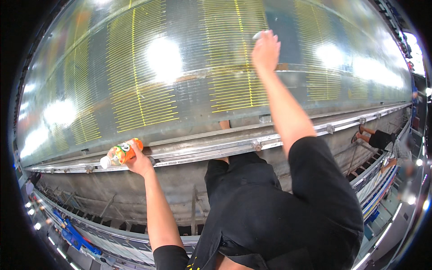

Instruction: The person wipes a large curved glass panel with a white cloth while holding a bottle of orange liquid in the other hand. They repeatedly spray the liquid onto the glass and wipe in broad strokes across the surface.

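My left hand [137,161] is wrapped around a plastic bottle [120,153] with an orange and green label and a white cap. The bottle lies tilted on its side, cap toward the left, over the near metal rail of the table. My right hand [266,51] reaches far out over the glassy tabletop [189,96], fingers closed. A small pale object [257,35] sticks out at its thumb side; blur hides what kind it is. Bands of yellow stripes [240,85] run across the surface, one right beside that hand.
A metal rail [207,150] with clamp-like fittings edges the table in front of my body. Bright lamp reflections lie on the glass. At the right, another person [388,141] in black shorts is beyond the rail. Behind me runs a second long frame [121,231].
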A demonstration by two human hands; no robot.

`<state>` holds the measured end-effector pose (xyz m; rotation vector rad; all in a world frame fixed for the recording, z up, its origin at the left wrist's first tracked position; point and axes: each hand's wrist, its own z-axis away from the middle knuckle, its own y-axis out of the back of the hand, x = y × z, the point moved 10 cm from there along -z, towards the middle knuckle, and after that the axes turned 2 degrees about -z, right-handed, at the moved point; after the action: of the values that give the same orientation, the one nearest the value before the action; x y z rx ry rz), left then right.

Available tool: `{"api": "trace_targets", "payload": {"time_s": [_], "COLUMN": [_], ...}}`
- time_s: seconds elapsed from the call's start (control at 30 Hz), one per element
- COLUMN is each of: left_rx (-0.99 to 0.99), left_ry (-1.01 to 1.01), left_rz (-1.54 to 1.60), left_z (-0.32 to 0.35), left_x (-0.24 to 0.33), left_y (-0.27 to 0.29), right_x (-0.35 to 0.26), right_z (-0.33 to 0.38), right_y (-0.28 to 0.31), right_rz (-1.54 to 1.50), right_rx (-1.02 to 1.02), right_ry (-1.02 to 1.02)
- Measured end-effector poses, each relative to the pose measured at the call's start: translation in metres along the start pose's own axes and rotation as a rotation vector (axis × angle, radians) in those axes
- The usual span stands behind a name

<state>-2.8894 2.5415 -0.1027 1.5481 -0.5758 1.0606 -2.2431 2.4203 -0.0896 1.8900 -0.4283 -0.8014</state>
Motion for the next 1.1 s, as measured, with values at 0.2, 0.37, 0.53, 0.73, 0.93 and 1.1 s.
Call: {"api": "trace_targets", "payload": {"time_s": [0.2, 0.37, 0.53, 0.73, 0.93, 1.1], "left_rx": [-0.112, -0.091, -0.035, -0.076, -0.060, -0.039], "left_ry": [-0.014, -0.049, -0.122, -0.051, -0.042, -0.044], "left_rz": [-0.017, -0.028, -0.183, -0.110, -0.226, -0.257], "left_z": [-0.002, 0.003, 0.010, 0.004, 0.007, 0.007], "left_x": [0.000, 0.002, 0.020, 0.000, 0.011, 0.013], "left_y": [0.005, 0.003, -0.006, 0.007, -0.007, -0.004], "right_x": [-0.182, -0.006, -0.040, -0.108, 0.162, 0.003], "right_z": [0.195, 0.164, 0.093, 0.204, 0.162, 0.096], "right_y": [-0.020, 0.023, 0.013, 0.028, 0.112, 0.017], "right_rz": [-0.126, 0.158, -0.007, -0.412, 0.253, 0.056], "right_rx": [-0.236, -0.370, -0.029, -0.351, 0.099, 0.056], "right_ry": [0.601, 0.451, -0.007, 0.555, -0.096, 0.089]}}
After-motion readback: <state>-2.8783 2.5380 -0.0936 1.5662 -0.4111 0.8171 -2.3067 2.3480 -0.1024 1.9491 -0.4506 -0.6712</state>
